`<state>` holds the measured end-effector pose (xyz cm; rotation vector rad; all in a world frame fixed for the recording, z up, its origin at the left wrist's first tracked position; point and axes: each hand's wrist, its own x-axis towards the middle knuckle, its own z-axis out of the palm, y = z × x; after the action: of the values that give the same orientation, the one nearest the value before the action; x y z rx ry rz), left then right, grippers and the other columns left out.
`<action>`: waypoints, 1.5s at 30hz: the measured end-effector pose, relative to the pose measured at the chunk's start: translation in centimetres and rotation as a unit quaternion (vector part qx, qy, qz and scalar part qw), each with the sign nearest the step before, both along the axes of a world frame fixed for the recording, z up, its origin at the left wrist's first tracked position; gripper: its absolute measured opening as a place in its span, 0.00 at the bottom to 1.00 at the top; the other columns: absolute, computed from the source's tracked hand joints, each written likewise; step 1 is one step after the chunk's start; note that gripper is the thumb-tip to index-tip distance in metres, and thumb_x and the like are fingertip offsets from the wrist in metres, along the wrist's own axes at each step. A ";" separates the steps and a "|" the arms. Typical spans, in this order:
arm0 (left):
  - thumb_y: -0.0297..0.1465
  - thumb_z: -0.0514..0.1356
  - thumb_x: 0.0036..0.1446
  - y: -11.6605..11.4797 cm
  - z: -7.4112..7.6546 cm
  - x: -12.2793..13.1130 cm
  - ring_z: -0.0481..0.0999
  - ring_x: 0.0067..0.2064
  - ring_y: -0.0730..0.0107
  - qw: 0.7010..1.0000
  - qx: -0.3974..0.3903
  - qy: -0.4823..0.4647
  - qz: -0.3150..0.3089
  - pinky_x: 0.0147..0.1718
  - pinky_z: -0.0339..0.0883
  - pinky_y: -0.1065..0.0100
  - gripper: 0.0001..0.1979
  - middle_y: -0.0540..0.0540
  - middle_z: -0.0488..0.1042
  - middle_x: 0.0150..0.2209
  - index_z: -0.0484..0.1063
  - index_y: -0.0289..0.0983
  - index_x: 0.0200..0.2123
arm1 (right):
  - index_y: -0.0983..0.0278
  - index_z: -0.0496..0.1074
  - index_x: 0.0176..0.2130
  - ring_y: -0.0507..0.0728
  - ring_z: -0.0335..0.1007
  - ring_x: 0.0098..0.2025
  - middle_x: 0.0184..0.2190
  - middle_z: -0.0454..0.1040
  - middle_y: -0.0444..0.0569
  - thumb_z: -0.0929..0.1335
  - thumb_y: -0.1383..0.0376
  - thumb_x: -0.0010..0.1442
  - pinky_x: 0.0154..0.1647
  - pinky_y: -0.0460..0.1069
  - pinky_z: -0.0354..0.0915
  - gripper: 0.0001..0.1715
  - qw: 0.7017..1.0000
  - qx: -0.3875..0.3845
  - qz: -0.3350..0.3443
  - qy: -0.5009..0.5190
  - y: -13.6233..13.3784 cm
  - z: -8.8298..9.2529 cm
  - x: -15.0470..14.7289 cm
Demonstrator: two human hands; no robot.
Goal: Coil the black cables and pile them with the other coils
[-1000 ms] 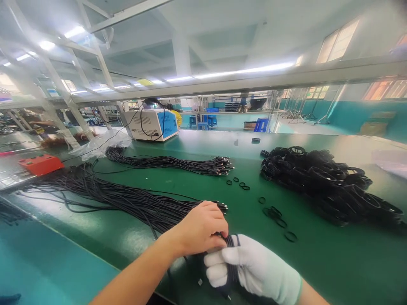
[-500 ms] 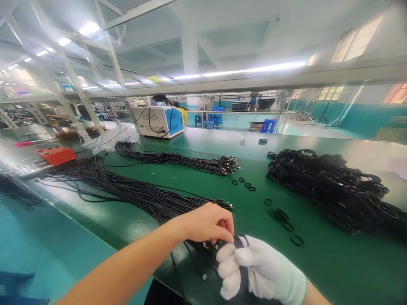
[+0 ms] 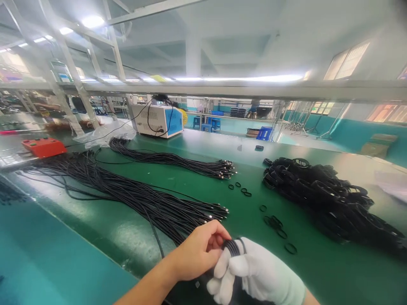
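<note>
My right hand (image 3: 257, 269), in a white glove, is closed around a coiled black cable (image 3: 232, 246), its loops running over the gloved fingers. Bare, my left hand (image 3: 199, 252) meets the coil from the left, with index finger and thumb bent in against the cable. Part of the coil is hidden behind the glove. Beyond my left hand lies a long bundle of black cables (image 3: 136, 192), metal plugs at its right end. Farther back is a second cable bundle (image 3: 178, 162). Several small black rings (image 3: 290, 248) are scattered on the green table (image 3: 318, 271).
A large pile of coiled black cables (image 3: 318, 190) covers the right part of the table. At the back left stand a white and blue machine (image 3: 159, 120), a clear plastic bag (image 3: 108, 131) and a red box with buttons (image 3: 43, 147). A shelf beam (image 3: 222, 88) crosses above.
My left hand has lowered and turned, its fingers now at the top of the coil. The plug ends beside it are mostly out of sight. My view has swung slightly right.
</note>
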<state>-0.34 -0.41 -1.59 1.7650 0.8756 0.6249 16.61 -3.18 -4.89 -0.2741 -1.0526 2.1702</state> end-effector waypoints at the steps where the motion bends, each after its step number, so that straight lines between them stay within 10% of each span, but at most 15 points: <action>1: 0.25 0.56 0.52 -0.1 -0.1 0.1 0.65 0.30 0.75 1.000 -0.002 -0.008 0.001 0.28 0.60 0.74 0.08 0.52 0.68 0.30 0.66 0.36 0.38 | 0.78 0.73 0.38 0.63 0.74 0.37 0.28 0.77 0.62 0.64 0.66 0.54 0.43 0.59 0.64 0.17 1.000 0.012 -0.001 -0.012 0.0 0.2 0.1; 17: 0.19 0.52 0.53 -3.2 -2.0 2.5 0.72 0.33 0.72 0.926 0.329 -0.148 0.111 0.32 0.66 0.73 0.11 0.46 0.71 0.31 0.71 0.36 0.35 | 0.67 0.75 0.30 0.55 0.67 0.33 0.27 0.71 0.47 0.71 0.55 0.48 0.40 0.48 0.62 0.17 0.958 0.153 -0.022 -0.240 -1.3 4.2 1.7; 26: 0.22 0.51 0.56 -3.6 1.9 2.2 0.74 0.34 0.70 0.933 0.354 -0.071 -0.006 0.34 0.69 0.74 0.15 0.40 0.73 0.34 0.72 0.31 0.43 | 0.61 0.74 0.35 0.58 0.68 0.43 0.33 0.73 0.46 0.71 0.55 0.49 0.49 0.52 0.62 0.15 0.940 0.183 -0.079 -0.277 -0.9 7.1 3.4; 38: 0.21 0.50 0.57 -2.8 2.2 1.1 0.72 0.36 0.72 0.939 0.320 -0.124 -0.027 0.37 0.67 0.74 0.13 0.41 0.73 0.35 0.73 0.32 0.39 | 0.68 0.70 0.44 0.58 0.70 0.41 0.42 0.72 0.53 0.61 0.51 0.62 0.41 0.54 0.67 0.25 0.918 0.134 -0.126 -0.352 -5.0 8.4 2.4; 45: 0.22 0.54 0.57 -1.8 2.8 0.9 0.72 0.36 0.71 0.968 0.235 -0.083 -0.006 0.38 0.66 0.72 0.12 0.46 0.73 0.33 0.76 0.36 0.36 | 0.60 0.59 0.58 0.65 0.60 0.56 0.56 0.63 0.56 0.64 0.45 0.54 0.53 0.59 0.60 0.38 0.872 0.100 -0.285 -0.386 -3.2 7.9 3.6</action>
<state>0.56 -2.25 1.19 2.0970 0.6310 1.0213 20.25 -6.42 3.05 -1.2563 -1.3744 1.3923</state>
